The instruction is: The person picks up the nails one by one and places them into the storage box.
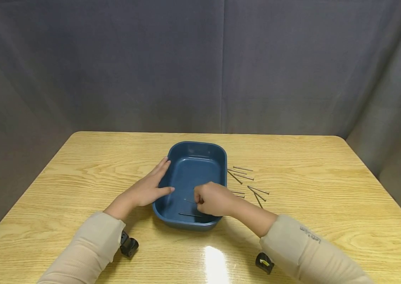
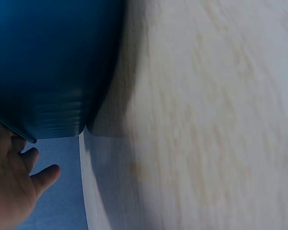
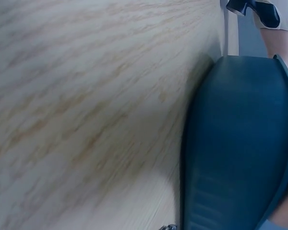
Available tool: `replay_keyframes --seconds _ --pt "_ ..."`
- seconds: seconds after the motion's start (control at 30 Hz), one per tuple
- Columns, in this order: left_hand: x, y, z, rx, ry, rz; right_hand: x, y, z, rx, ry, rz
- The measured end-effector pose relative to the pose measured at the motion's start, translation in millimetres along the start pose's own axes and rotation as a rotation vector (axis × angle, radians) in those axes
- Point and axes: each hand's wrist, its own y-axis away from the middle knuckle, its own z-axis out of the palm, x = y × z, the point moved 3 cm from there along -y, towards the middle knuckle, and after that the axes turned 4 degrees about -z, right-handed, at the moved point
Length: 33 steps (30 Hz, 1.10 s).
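A deep blue rectangular tray stands on the wooden table. My left hand rests at its left rim with straight, spread fingers, the thumb reaching over the inside. In the left wrist view, that hand's fingers show beside the tray's outer wall. My right hand is inside the tray with its fingers curled, pinching a thin nail whose end sticks out to the left. Another nail lies on the tray floor near the front. The right wrist view shows mostly the tray's side.
Several loose nails lie on the table just right of the tray, some crossing each other. A few of them are partly hidden by the right forearm and the tray. A grey curtain hangs behind the table's far edge.
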Motion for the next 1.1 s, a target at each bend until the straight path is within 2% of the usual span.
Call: replay_keyframes --seconds 0.23,0.6,0.87,1.1 --pt "0.7 -0.1 -0.2 0.002 0.0 -0.002 -1 -9 7.0 -0.088 0.064 0.032" --pt "-1.8 -0.9 0.8 0.0 0.004 -0.01 0 -19 11.4 -0.118 0.149 0.086" --pt "-1.4 -0.2 1.1 -0.016 0.016 -0.001 1 -24 16.6 -0.165 0.176 0.099" --pt "-1.5 0.1 0.6 -0.012 0.009 -0.005 1 -27 24.2 -0.167 0.226 0.105"
